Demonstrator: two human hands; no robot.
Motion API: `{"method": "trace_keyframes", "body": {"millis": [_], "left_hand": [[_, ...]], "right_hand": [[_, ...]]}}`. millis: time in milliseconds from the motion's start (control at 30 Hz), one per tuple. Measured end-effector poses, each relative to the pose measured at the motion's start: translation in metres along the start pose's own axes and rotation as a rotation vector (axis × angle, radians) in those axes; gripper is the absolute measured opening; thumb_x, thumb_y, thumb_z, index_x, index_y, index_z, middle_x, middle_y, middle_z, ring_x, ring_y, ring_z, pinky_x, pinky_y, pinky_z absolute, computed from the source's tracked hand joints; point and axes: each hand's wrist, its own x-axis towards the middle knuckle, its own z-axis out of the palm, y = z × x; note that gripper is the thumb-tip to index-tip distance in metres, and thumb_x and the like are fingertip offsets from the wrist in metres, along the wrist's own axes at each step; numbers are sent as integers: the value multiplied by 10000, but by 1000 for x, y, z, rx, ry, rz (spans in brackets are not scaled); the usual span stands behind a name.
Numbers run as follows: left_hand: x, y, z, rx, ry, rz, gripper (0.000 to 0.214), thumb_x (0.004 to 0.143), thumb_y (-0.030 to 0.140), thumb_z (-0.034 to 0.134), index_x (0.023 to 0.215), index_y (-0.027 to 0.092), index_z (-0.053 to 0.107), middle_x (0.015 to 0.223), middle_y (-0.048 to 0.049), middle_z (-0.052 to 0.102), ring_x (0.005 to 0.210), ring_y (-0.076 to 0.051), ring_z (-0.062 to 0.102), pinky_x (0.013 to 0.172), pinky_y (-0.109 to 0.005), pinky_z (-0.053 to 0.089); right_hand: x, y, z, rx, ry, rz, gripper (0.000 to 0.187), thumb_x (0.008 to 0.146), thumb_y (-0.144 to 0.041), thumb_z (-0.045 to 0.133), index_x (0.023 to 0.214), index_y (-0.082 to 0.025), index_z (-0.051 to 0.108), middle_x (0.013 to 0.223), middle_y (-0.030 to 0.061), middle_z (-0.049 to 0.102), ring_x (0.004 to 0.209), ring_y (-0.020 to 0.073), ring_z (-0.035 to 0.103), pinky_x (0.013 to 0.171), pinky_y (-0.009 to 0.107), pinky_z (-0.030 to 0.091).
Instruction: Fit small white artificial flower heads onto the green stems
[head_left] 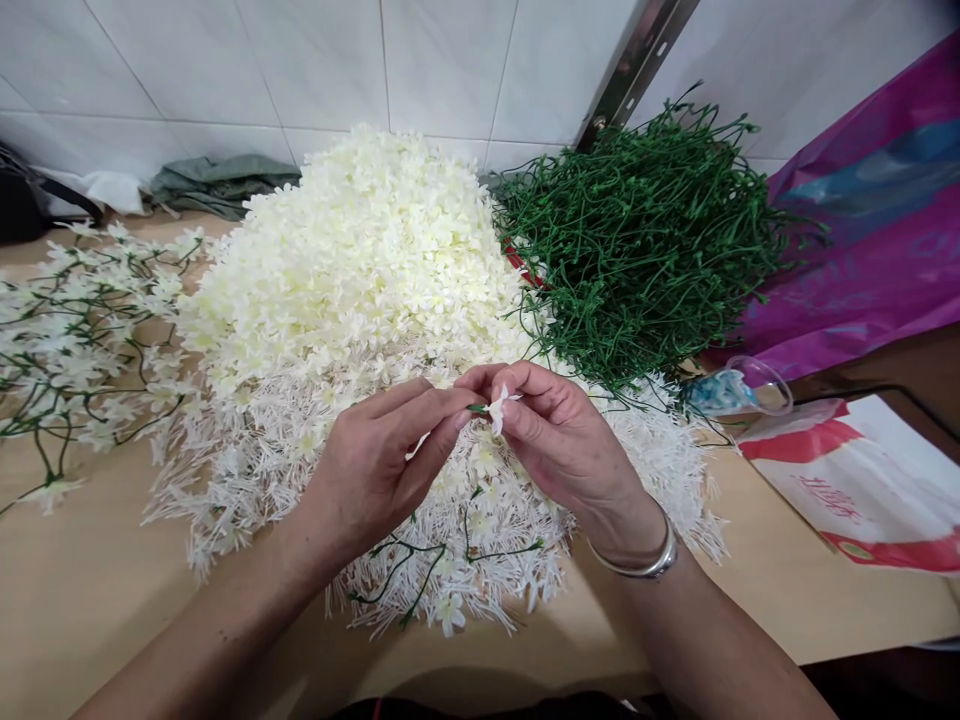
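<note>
My left hand point(397, 455) pinches a green plastic stem point(478, 408) between thumb and forefinger, its tip pointing right. Close against that tip, a small white artificial flower point(500, 408) sits in the pinched fingers of my right hand point(559, 430), which has a silver bangle on the wrist. Whether the stem has entered the flower I cannot tell. Beneath both hands spreads a heap of loose white artificial flowers point(360, 240). More branching green stems point(420, 560) hang below my hands, over the front of the heap, with a white flower point(450, 612) on one end.
A big pile of green stems point(645, 240) stands at the back right, beside a purple plastic bag point(862, 220). Flowered sprigs point(82, 340) lie on the left. At right are a clear plastic cup point(739, 388) and a red-and-white paper bag point(855, 490). Tiled wall point(322, 60) behind.
</note>
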Motion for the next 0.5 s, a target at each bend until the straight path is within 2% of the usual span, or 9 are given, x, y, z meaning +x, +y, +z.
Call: {"method": "trace_keyframes", "body": {"millis": [267,500], "left_hand": [[-3,-5,4,26,-2,40,152,1030,114,577,1123,148,692,850,-19,742,721,-121,647,672,-217,506],[-4,-4,3,146,-34,48,144,1043,136,531,963,147,650,712,16,603,624,-128,548,588,-243,430]], "right_hand": [[0,2,0,-61,67,38,218,794,-395,903,827,-258,736,988,9,751,935,156,667,930,328,516],[-1,3,-1,-186,109,-4,170,829,-345,872,838,-253,730,1016,22,776,922,161,685,874,326,536]]}}
